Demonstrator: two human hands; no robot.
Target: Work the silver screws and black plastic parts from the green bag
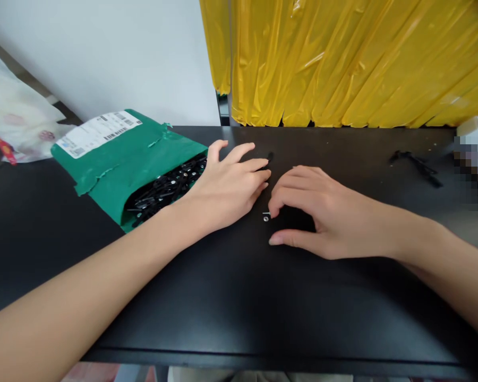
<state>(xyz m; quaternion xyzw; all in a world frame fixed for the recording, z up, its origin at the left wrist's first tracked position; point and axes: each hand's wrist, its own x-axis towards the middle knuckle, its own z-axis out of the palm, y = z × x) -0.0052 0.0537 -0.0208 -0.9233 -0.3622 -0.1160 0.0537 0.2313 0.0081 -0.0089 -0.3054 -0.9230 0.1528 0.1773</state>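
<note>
From my remote seat, I judge this work to be at an early point: many black pieces [173, 185] with silvery studs sit in the green mailer bag [155, 154], which lies with its mouth toward the desk's middle, while only a few dark items lie out on the desk [239, 302]. The one I attend to is a small metal-studded piece [266, 218], on the desk just beside the right forefinger's tip; whether they touch I cannot tell, and I see nothing finished about it

My left hand [237, 183] is palm down with fingers spread, its grip loose and holding nothing that I can see. A dark bit [271, 157] lies near its fingertips, and the wrist passes in front of the bag's mouth. My right hand [306, 207] has curled fingers and the thumb well apart from the forefinger, so that grip stands unclosed, though the underside is hidden. Far right lies a black strip [418, 165], well apart from both hands; whether it counts as done or left over, I cannot tell
</note>
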